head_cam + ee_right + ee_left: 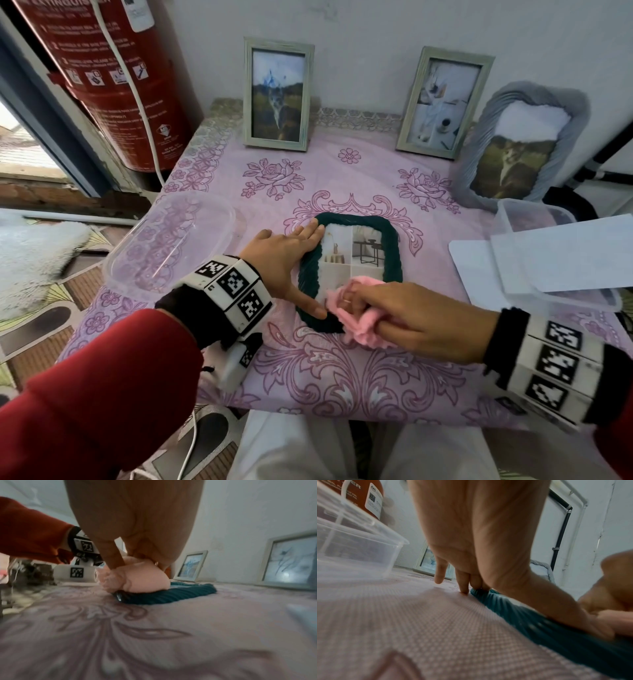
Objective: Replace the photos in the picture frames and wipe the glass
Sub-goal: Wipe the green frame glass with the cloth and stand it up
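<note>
item: dark green ribbed frame (349, 274), laid flat, glass up, at the middle of the pink floral tablecloth (342, 370); a photo of an interior is seen behind the glass.

left hand (284, 260): laid flat along the frame's left edge, fingers straight and pressed down, thumb stretched to the near-left corner; nothing is gripped.

right hand (411, 318): fingers curled round a bunched pink cloth (356, 308), which is pressed on the near part of the glass.

also held: 2 pale wooden frames (277, 94) (443, 102) and 1 grey ribbed frame (520, 147), stood upright at the wall, each with a photo. clear tubs are seen at left (168, 246) and right (555, 253).

progress, as judged: wiping of the green frame is under way. whether the 3 upright frames are already refitted and wiped cannot be told.
</note>
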Demonstrator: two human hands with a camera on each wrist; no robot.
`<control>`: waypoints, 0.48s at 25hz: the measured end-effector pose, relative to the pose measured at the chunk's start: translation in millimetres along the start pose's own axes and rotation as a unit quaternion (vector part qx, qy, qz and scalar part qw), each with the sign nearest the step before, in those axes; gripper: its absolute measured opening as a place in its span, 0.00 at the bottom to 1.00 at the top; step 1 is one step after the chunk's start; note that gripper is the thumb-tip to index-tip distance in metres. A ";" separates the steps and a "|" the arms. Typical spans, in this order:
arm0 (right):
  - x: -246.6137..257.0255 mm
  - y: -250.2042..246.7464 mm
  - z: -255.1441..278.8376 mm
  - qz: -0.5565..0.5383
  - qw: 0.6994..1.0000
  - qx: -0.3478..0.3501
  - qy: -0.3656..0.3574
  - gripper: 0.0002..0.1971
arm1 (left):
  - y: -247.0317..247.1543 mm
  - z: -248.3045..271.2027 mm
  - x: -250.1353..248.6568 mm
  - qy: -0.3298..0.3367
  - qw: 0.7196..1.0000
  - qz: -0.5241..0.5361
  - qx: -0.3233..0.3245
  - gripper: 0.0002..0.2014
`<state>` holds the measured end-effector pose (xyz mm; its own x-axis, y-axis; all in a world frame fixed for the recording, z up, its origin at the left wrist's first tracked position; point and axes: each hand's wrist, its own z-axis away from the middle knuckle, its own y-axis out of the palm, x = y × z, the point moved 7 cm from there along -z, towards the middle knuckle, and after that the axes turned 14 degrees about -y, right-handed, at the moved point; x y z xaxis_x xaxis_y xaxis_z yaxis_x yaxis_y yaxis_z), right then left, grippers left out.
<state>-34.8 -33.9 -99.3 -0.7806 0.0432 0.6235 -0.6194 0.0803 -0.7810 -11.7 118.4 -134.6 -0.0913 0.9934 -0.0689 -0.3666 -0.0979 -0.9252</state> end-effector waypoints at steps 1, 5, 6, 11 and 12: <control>-1.4 -2.2 8.3 0.030 0.999 0.010 0.003 0.05 | 0.4 0.3 0.2 0.002 1.000 0.002 0.002 0.66; -20.4 -22.3 19.1 0.194 0.980 0.032 0.018 0.05 | 1.0 -0.4 0.1 0.006 1.000 0.006 -0.002 0.66; -26.6 -26.2 16.9 0.211 0.977 0.030 0.022 0.05 | 1.2 -0.5 0.3 0.007 1.000 0.007 -0.003 0.66; -57.1 -50.0 -10.0 0.152 0.987 -0.015 0.058 0.04 | 2.6 -1.0 -2.0 0.009 1.000 -0.002 -0.005 0.66; -63.4 -51.9 -15.5 0.138 0.988 -0.021 0.070 0.04 | 2.7 -1.6 -2.7 0.009 1.000 -0.005 -0.007 0.66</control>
<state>48.2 -25.3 -97.7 -0.8981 0.2055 0.3889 -0.3788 0.0883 -0.9213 -11.0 115.6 -137.5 -0.0712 0.9952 -0.0668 -0.3551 -0.0878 -0.9307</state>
